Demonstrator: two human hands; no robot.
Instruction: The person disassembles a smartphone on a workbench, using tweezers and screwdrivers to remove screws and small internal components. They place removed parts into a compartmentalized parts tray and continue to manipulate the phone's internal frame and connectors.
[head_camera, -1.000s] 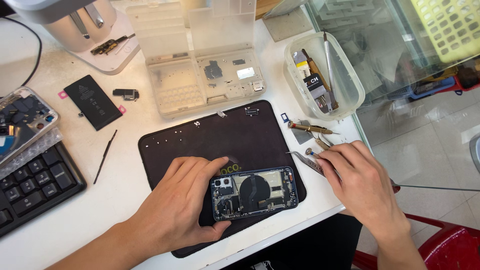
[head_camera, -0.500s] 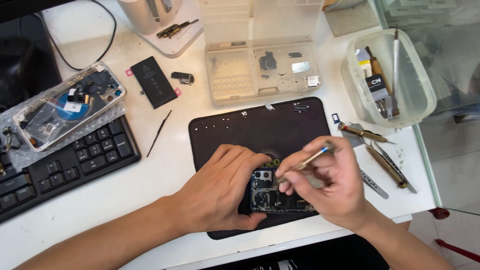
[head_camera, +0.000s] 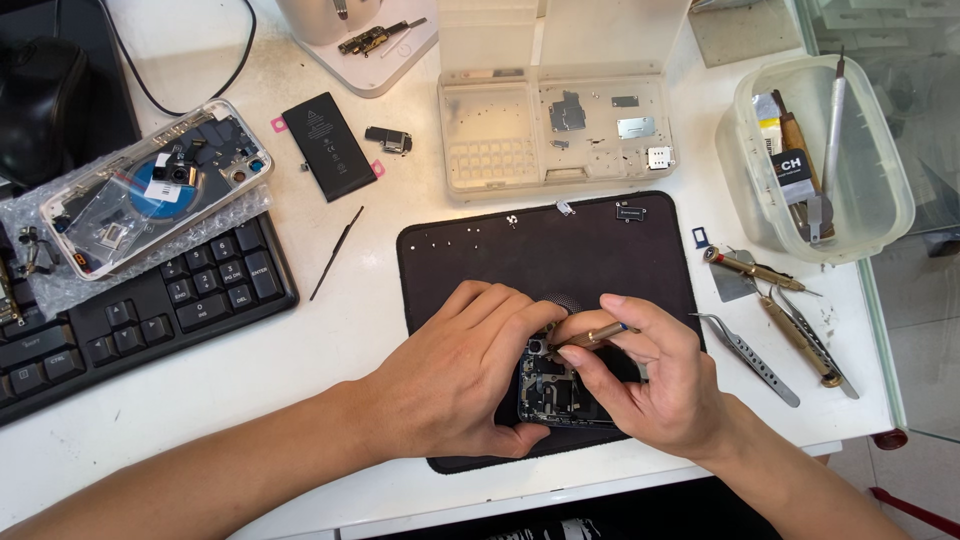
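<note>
An opened phone (head_camera: 552, 392) with bare circuit parts lies on a black work mat (head_camera: 530, 250) near the table's front edge. My left hand (head_camera: 465, 372) covers and steadies its left side. My right hand (head_camera: 655, 380) grips a small brass-coloured screwdriver (head_camera: 590, 336), whose tip points left onto the phone's upper part. Most of the phone is hidden under both hands.
Tweezers (head_camera: 748, 356) and more screwdrivers (head_camera: 795, 335) lie right of the mat. A clear tub (head_camera: 880, 215) of tools stands at the back right, a parts tray (head_camera: 555, 135) behind the mat. A black battery (head_camera: 328, 145), another opened phone (head_camera: 155, 185) and a keyboard (head_camera: 130, 310) sit left.
My right hand left the tools on the right, took up the screwdriver and brought it to the phone. My left hand stayed on the phone. The view shifted, showing more of the left side.
</note>
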